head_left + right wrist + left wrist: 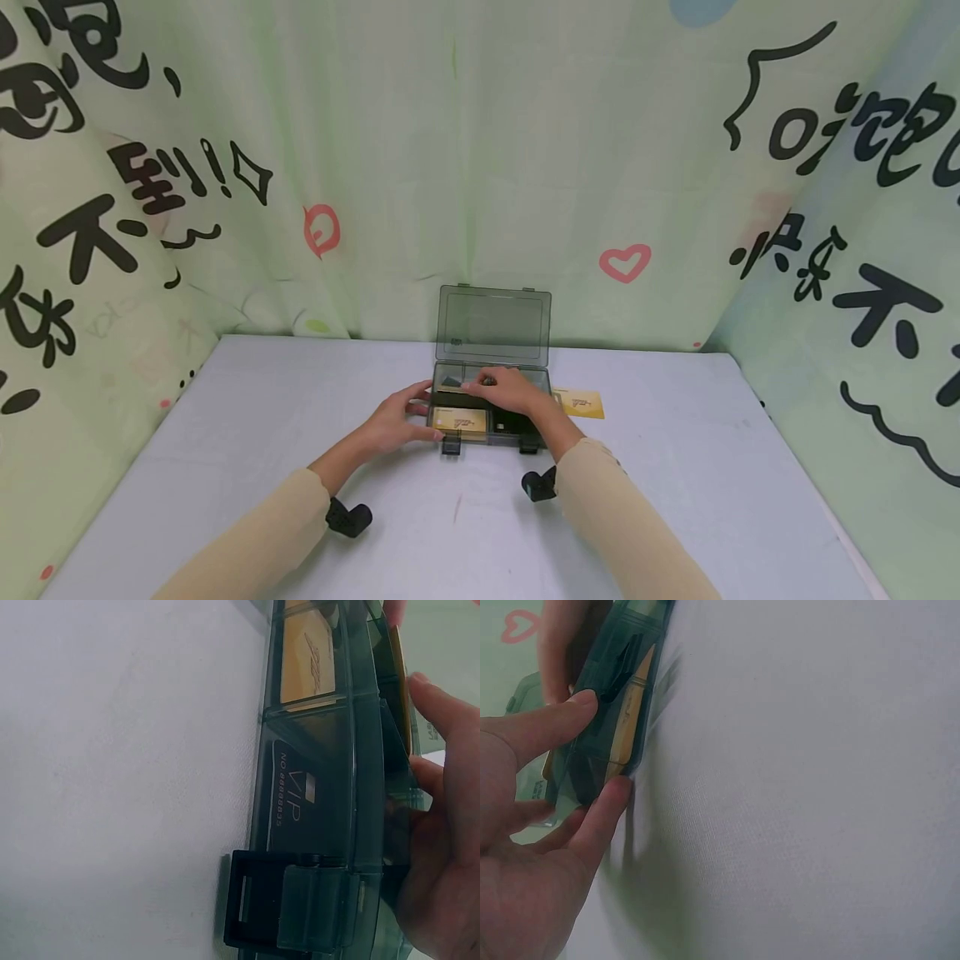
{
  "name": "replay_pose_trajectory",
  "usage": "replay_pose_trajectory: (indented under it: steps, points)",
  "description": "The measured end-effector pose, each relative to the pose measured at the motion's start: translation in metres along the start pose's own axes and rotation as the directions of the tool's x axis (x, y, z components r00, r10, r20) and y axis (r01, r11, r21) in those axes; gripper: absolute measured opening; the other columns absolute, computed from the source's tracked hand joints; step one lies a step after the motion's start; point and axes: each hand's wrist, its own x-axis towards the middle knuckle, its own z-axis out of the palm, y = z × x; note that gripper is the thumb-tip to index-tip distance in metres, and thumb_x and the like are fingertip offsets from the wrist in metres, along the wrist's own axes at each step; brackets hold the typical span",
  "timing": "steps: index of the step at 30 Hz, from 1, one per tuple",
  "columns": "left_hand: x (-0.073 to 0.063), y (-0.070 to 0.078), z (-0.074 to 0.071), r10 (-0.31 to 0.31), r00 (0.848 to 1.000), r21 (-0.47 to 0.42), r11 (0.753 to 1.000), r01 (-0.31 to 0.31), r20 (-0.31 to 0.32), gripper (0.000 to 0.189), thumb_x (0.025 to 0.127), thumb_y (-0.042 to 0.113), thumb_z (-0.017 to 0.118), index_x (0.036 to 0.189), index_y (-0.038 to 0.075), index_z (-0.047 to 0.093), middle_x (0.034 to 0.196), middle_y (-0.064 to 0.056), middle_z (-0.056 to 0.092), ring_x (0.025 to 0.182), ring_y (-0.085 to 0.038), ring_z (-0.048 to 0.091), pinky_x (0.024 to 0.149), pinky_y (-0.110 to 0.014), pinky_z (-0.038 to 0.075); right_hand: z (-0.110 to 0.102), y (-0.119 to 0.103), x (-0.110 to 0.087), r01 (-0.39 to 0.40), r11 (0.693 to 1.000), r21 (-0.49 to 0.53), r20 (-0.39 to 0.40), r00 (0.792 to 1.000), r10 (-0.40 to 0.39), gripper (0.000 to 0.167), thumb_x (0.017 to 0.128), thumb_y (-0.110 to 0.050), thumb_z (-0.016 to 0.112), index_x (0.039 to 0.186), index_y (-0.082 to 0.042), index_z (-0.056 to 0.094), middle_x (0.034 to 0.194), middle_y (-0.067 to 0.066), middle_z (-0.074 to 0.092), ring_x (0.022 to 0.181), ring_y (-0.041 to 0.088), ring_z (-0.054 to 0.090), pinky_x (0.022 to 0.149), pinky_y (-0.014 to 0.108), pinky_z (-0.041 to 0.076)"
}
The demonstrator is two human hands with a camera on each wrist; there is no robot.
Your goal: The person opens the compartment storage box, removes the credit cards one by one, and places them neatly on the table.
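Note:
A translucent dark plastic compartment box (307,735) stands on the table with its lid (495,325) raised at the back. My left hand (397,418) grips the box's left side, thumb at the front corner, fingers along the side. My right hand (513,390) reaches over the box and pinches a yellow card (403,690) at the back left compartment. Yellow cards (460,421) sit in the front left compartment. Beside them in the front right compartment is a black card (292,795) marked VIP. The right palm hides part of the back compartments.
Another yellow card (583,404) lies on the white table (660,467) against the box's right side. Two latches hang at the box's front, one of them a black latch (451,447). A printed curtain (510,167) closes off the back and both sides.

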Motion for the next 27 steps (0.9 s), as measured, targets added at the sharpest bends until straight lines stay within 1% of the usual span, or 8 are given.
replay_pose_trajectory:
  steps: [3, 5, 11, 16, 22, 24, 27]
  points:
    - [0.0001, -0.0001, 0.0000, -0.001, 1.000, -0.001, 1.000, 0.001, 0.000, 0.090, 0.074, 0.015, 0.084, 0.150, 0.016, 0.036, 0.138, -0.009, 0.054, 0.124, -0.028, 0.056, 0.099, -0.046, 0.049, -0.0013, 0.0016, 0.0002, 0.009, 1.000, 0.009, 0.016, 1.000, -0.009, 0.041, 0.092, -0.057, 0.053, 0.106, -0.020, 0.064, 0.126, 0.006, 0.061, 0.108, 0.025, 0.055, 0.095, 0.047, 0.046]
    - [0.0004, -0.0007, 0.0002, -0.002, 1.000, -0.002, 1.000, 0.002, 0.002, 0.091, 0.074, 0.016, 0.084, 0.150, 0.017, 0.036, 0.138, -0.009, 0.054, 0.124, -0.028, 0.056, 0.099, -0.046, 0.049, -0.0017, 0.0030, 0.0010, 0.017, 1.000, 0.024, 0.025, 1.000, -0.018, 0.040, 0.091, -0.056, 0.054, 0.106, -0.020, 0.064, 0.126, 0.007, 0.062, 0.107, 0.024, 0.056, 0.095, 0.046, 0.046]
    - [0.0014, -0.0015, -0.0001, -0.013, 1.000, -0.013, 1.000, 0.013, 0.004, 0.091, 0.074, 0.017, 0.084, 0.150, 0.018, 0.035, 0.138, -0.009, 0.053, 0.125, -0.028, 0.055, 0.102, -0.048, 0.047, -0.0021, 0.0047, 0.0021, 0.025, 0.998, 0.057, 0.037, 0.999, -0.027, 0.042, 0.091, -0.053, 0.057, 0.115, -0.019, 0.064, 0.129, 0.008, 0.060, 0.113, 0.026, 0.056, 0.100, 0.049, 0.045]
    - [0.0013, -0.0012, 0.0000, -0.016, 1.000, -0.008, 1.000, 0.016, 0.007, 0.092, 0.074, 0.017, 0.085, 0.151, 0.016, 0.035, 0.138, -0.009, 0.053, 0.125, -0.028, 0.055, 0.102, -0.048, 0.047, -0.0040, 0.0032, 0.0010, 0.021, 0.995, 0.093, 0.053, 0.998, -0.026, 0.041, 0.091, -0.050, 0.059, 0.116, -0.018, 0.064, 0.132, 0.008, 0.058, 0.116, 0.027, 0.056, 0.101, 0.049, 0.044]
    - [0.0020, -0.0014, -0.0011, -0.011, 1.000, -0.008, 1.000, 0.011, 0.012, 0.091, 0.074, 0.017, 0.084, 0.151, 0.018, 0.035, 0.138, -0.009, 0.053, 0.126, -0.028, 0.054, 0.102, -0.048, 0.047, -0.0052, 0.0038, 0.0039, 0.025, 0.990, 0.137, 0.071, 0.997, -0.035, 0.046, 0.091, -0.048, 0.061, 0.127, -0.019, 0.061, 0.137, 0.008, 0.055, 0.122, 0.029, 0.054, 0.104, 0.051, 0.043]
    - [0.0024, -0.0020, -0.0013, -0.007, 1.000, -0.008, 1.000, 0.007, 0.012, 0.091, 0.074, 0.017, 0.084, 0.151, 0.018, 0.035, 0.137, -0.009, 0.053, 0.126, -0.029, 0.054, 0.102, -0.048, 0.047, -0.0050, 0.0041, 0.0049, 0.030, 0.989, 0.148, 0.071, 0.997, -0.040, 0.045, 0.091, -0.047, 0.061, 0.127, -0.019, 0.061, 0.137, 0.008, 0.055, 0.121, 0.029, 0.054, 0.104, 0.051, 0.043]
    - [0.0028, -0.0030, -0.0013, -0.004, 1.000, -0.010, 1.000, 0.004, 0.014, 0.091, 0.074, 0.017, 0.084, 0.151, 0.018, 0.035, 0.137, -0.009, 0.054, 0.125, -0.029, 0.055, 0.102, -0.048, 0.047, -0.0042, 0.0045, 0.0057, 0.041, 0.986, 0.163, 0.074, 0.996, -0.054, 0.041, 0.091, -0.045, 0.062, 0.123, -0.019, 0.063, 0.135, 0.008, 0.057, 0.119, 0.028, 0.055, 0.102, 0.051, 0.043]
